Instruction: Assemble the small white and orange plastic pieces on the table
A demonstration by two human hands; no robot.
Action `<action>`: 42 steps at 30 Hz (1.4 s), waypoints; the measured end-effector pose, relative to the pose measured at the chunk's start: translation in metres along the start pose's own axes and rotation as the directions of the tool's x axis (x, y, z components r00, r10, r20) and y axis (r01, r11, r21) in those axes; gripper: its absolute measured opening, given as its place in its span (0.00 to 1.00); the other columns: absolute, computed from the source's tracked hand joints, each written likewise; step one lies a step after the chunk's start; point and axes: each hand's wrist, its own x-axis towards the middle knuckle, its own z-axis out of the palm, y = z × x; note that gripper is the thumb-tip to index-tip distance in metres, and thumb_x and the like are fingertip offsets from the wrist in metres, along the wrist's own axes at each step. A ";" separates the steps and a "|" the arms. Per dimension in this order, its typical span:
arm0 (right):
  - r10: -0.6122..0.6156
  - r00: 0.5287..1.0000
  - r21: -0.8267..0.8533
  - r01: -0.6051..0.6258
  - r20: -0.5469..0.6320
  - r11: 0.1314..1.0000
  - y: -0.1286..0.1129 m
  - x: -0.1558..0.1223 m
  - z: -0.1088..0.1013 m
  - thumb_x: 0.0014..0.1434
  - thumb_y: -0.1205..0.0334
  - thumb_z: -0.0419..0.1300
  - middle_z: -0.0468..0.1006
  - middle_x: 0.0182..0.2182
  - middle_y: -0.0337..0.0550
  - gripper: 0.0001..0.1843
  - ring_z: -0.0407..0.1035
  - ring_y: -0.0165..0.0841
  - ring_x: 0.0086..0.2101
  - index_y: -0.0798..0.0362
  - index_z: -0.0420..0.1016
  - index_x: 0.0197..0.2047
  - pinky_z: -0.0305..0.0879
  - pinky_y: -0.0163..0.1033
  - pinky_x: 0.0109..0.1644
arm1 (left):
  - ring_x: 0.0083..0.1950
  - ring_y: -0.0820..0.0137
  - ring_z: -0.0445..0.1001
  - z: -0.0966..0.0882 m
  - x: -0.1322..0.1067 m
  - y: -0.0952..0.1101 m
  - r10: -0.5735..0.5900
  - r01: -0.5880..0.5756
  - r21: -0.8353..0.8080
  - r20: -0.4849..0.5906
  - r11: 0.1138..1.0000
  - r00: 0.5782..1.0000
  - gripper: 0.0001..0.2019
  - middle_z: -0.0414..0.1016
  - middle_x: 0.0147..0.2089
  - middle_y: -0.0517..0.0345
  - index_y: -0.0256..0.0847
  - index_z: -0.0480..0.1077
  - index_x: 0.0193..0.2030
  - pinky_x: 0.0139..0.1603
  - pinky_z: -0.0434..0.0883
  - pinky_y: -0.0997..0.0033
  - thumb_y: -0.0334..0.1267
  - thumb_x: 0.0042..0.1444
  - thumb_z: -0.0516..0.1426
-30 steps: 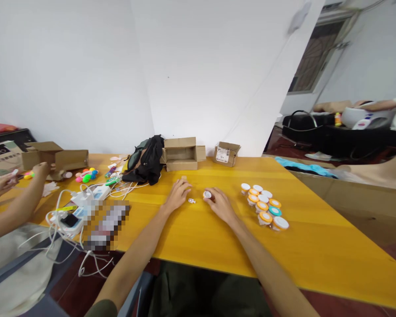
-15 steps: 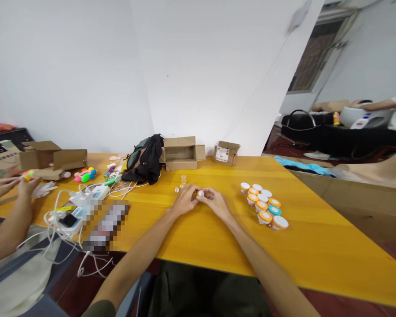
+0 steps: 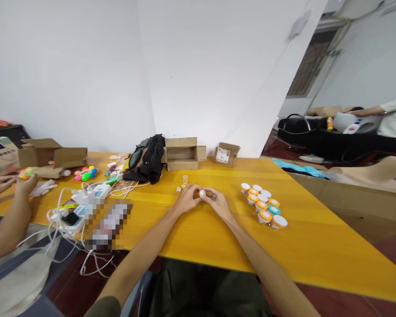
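Observation:
My left hand [image 3: 186,199] and my right hand [image 3: 218,204] meet over the middle of the yellow table [image 3: 310,251]. Both are pinched on one small jar with a white lid [image 3: 202,193] held between their fingertips. A tiny clear cup [image 3: 185,178] and a small die [image 3: 178,189] lie just beyond my left hand. To the right of my right hand stands a cluster of several small jars [image 3: 263,205] with orange, white and teal lids.
Two open cardboard boxes [image 3: 182,152] [image 3: 226,153] and a black bag [image 3: 147,159] sit at the table's far edge. White cables and chargers [image 3: 73,210], coloured balls [image 3: 84,174] and another box [image 3: 51,155] crowd the left. Another person's hands [image 3: 9,185] work at far left.
A second ago my hands lay apart, the right one holding the jar on the table. They have since come together and both now grip the jar. The die now lies farther left.

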 end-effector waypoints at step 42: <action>-0.168 0.978 -0.490 0.086 -0.126 0.867 0.004 -0.001 0.004 0.55 0.58 0.58 0.82 0.38 0.47 0.11 0.75 0.39 0.37 0.51 0.77 0.40 0.71 0.46 0.46 | 0.46 0.60 0.71 -0.016 -0.019 -0.020 -0.156 0.149 -0.055 -0.157 0.987 0.975 0.09 0.77 0.37 0.56 0.43 0.74 0.33 0.52 0.69 0.57 0.33 0.43 0.67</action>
